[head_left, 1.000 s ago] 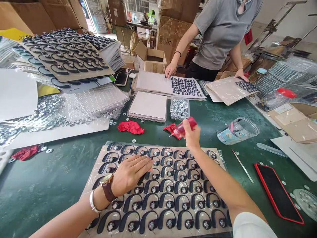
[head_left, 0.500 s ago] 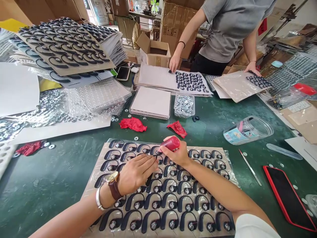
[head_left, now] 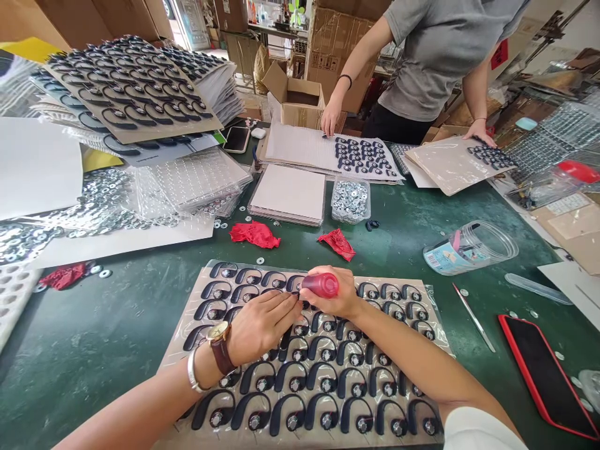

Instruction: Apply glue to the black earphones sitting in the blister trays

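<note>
My right hand (head_left: 344, 294) is wrapped round a small red squeeze bottle (head_left: 323, 285), its nozzle end turned left toward my left fingertips. My left hand (head_left: 262, 325), with a watch and bracelet at the wrist, has its fingers pressed together at a black ear hook (head_left: 297, 292) beside the nozzle. The thumb and the exact grip are hidden. Under both hands lies a brown card sheet (head_left: 187, 312) with clear film. Rows of black ear hooks (head_left: 293, 420) with round silver centres lie on it.
A red-edged phone (head_left: 546, 369), tweezers (head_left: 473, 317) and a clear jar (head_left: 469, 248) lie to the right. Ahead are red cloth scraps (head_left: 255, 234) and a tub of washers (head_left: 350, 200). Stacked cards (head_left: 131, 94) rise at left. Across the table a co-worker (head_left: 422, 69) handles ear-hook sheets.
The red bottle has tipped lower, turning its rounded base more toward me. My left hand stays nearly in place at the same ear hook. The whole view has shifted slightly.
</note>
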`<state>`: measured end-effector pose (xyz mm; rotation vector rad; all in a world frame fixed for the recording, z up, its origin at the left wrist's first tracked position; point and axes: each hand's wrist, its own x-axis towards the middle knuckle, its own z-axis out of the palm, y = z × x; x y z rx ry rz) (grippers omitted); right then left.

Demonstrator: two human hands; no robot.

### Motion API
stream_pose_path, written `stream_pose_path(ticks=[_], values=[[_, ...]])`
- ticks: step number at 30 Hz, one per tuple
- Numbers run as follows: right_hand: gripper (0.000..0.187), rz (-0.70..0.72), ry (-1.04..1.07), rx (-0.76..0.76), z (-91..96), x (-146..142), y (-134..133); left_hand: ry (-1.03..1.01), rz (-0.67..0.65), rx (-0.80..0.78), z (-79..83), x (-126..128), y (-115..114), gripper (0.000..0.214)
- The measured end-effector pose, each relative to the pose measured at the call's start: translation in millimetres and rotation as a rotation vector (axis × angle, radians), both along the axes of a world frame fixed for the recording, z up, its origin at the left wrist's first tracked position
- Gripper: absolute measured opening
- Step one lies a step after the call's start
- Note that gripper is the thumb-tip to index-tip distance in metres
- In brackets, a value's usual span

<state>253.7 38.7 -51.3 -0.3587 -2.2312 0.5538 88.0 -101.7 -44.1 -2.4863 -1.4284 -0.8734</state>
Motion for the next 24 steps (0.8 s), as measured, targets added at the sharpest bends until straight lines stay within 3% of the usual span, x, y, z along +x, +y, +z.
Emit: stream_pose_path(ticks=[11,24], values=[[0.024,-0.063,0.034,0.106,5.0,0.6,-0.1,-0.014,-0.002,0.002,0.2,-1.8,1.2,0.021],[0.022,-0.103,0.045,0.046,6.6,2.2,1.6,-0.028,-0.005,0.017,6.5,-1.8,2.1,0.022]])
